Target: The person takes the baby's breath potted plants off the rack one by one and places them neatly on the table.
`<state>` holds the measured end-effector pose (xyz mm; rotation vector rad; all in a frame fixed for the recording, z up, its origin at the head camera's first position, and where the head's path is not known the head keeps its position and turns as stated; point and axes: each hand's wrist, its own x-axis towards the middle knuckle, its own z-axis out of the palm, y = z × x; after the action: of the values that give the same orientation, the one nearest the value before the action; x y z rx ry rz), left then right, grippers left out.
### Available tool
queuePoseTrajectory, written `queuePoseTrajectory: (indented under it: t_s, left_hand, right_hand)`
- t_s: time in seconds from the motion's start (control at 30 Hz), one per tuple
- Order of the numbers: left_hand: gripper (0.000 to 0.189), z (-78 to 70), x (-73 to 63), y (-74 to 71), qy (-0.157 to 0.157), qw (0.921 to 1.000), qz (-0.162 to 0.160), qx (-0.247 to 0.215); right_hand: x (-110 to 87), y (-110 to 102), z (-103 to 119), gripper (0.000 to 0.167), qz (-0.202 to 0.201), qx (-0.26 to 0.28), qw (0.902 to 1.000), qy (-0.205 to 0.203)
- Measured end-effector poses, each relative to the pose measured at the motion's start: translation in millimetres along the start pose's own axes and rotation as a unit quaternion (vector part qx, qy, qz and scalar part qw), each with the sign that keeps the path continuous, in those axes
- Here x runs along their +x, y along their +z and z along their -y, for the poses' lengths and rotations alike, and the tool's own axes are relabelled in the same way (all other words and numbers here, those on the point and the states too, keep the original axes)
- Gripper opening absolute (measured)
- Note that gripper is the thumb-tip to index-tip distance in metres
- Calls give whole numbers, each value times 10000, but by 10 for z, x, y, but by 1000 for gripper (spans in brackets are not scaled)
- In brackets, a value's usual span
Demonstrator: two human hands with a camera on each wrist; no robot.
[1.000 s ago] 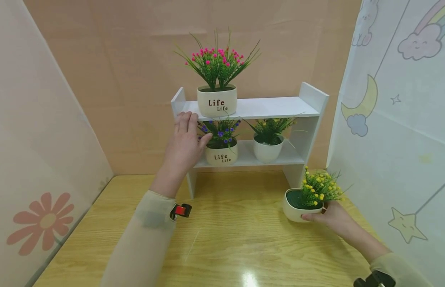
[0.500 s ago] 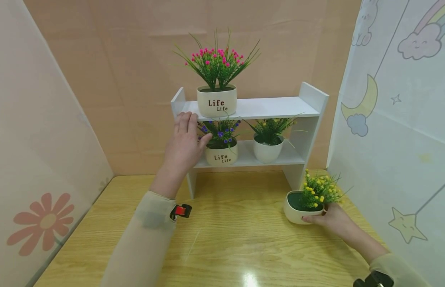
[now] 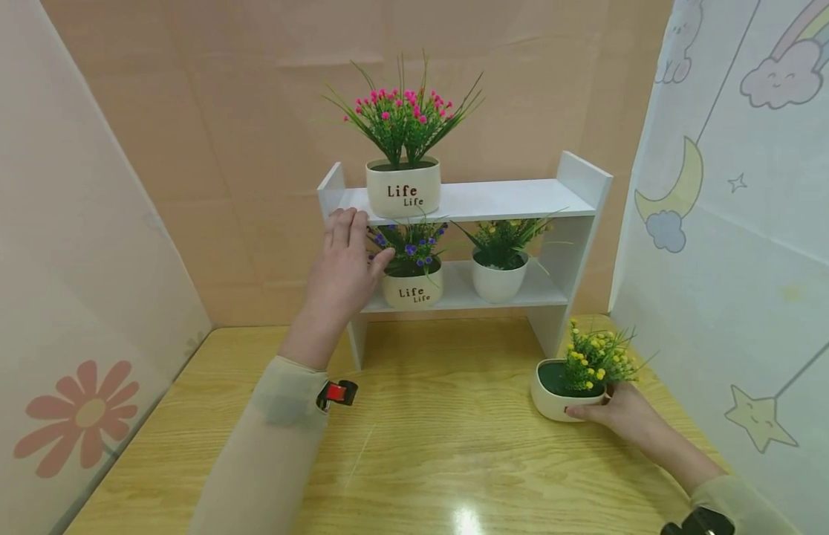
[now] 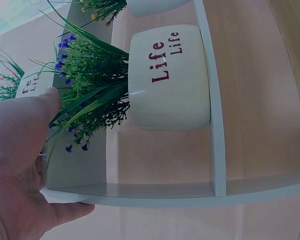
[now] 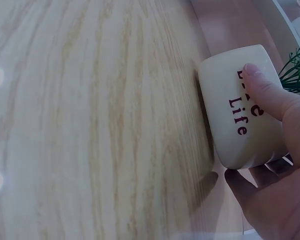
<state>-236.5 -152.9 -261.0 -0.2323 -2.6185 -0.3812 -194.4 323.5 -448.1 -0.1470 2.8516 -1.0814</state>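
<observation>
My right hand (image 3: 625, 416) grips a cream oval flowerpot (image 3: 564, 400) with yellow flowers, low over the table beside the shelf's right leg. The right wrist view has its thumb (image 5: 267, 92) across the "Life" lettering and fingers around the pot's end. At the shelf's upper left corner, my left hand (image 3: 344, 264) holds the white two-tier shelf (image 3: 508, 199). One finger (image 4: 72, 212) lies outside the side panel. Just right of that hand, a "Life" pot with purple flowers (image 3: 413, 291) stands on the lower board. Above it, a pot with pink flowers (image 3: 404, 189) stands on the upper board.
A round white pot with green and yellow plants (image 3: 498, 282) stands at the lower board's right. The wooden table (image 3: 414, 438) extends in front of the shelf. A patterned wall (image 3: 749, 245) stands close on the right, a pale one (image 3: 87, 223) on the left.
The yellow-flowered pot in my right hand has shifted slightly down in the head view and a touch to the right. My left hand stays at the shelf corner.
</observation>
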Motion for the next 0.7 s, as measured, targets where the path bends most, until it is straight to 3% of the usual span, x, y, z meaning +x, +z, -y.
queuePoseTrajectory:
  t_s: [0.3, 0.57, 0.7]
  left_hand:
    - [82, -1, 0, 2, 11, 10000, -20, 30]
    - [82, -2, -2, -7, 20, 10000, -12, -1]
    - [82, -2, -2, -2, 32, 10000, -28, 3]
  right_hand:
    - [-2, -17, -36, 92, 108, -47, 9996, 247]
    - [8, -2, -74, 72, 224, 133, 9989, 380]
    - [17, 4, -91, 74, 250, 119, 9988, 393]
